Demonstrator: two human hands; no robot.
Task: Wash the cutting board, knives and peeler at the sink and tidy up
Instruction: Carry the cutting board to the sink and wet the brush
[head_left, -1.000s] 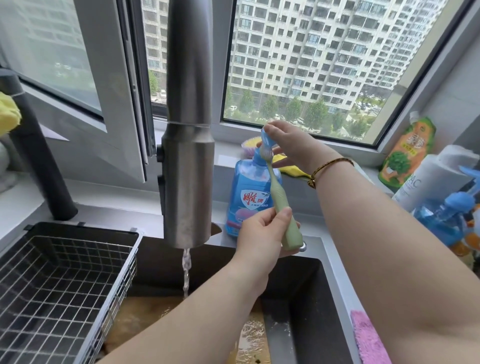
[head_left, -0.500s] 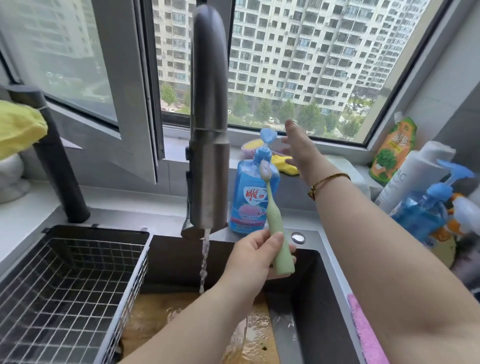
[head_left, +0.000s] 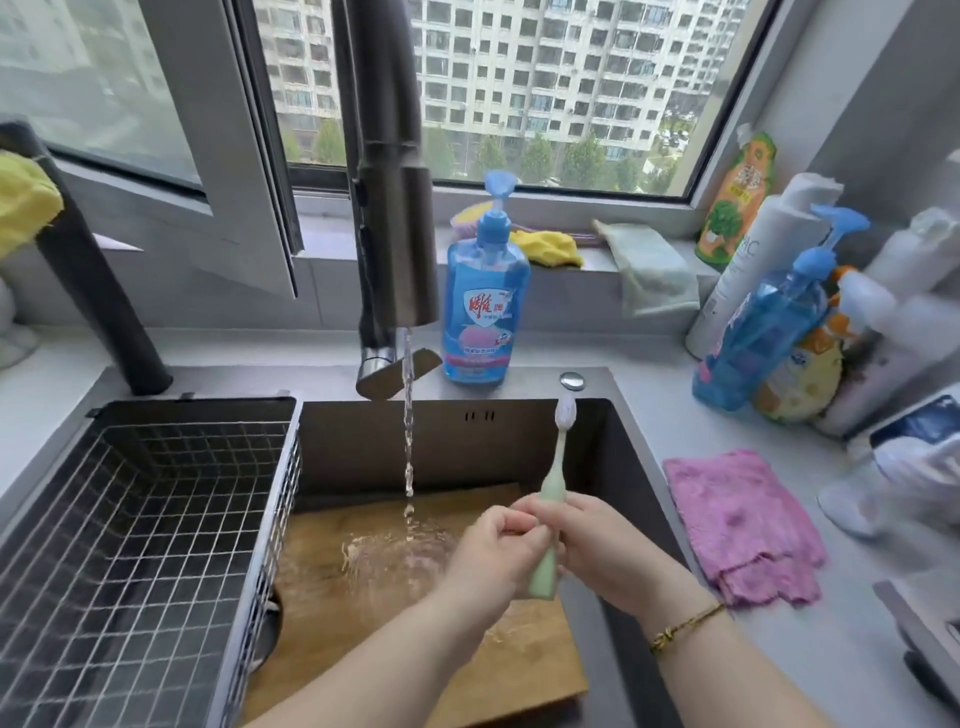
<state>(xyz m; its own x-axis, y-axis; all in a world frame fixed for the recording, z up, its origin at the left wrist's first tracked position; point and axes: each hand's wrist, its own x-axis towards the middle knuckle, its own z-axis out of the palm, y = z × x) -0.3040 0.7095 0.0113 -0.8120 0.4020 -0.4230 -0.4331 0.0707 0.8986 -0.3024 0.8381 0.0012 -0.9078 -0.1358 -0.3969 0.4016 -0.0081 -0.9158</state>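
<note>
Over the dark sink (head_left: 353, 447), the right hand (head_left: 602, 545), back from the blue pump soap bottle (head_left: 485, 312), joins the left hand (head_left: 493, 556), both gripping the pale green toothbrush (head_left: 551, 488) above the wet wooden cutting board (head_left: 332, 587); scrubbing likely follows.

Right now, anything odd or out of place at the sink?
The left hand and right hand grip a toothbrush over the board, an unusual tool for dishes. On the right counter a blue pump bottle leans tilted, not upright.

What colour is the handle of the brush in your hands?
Pale green handle, whitish bristle head; clearest in the head view.
</note>
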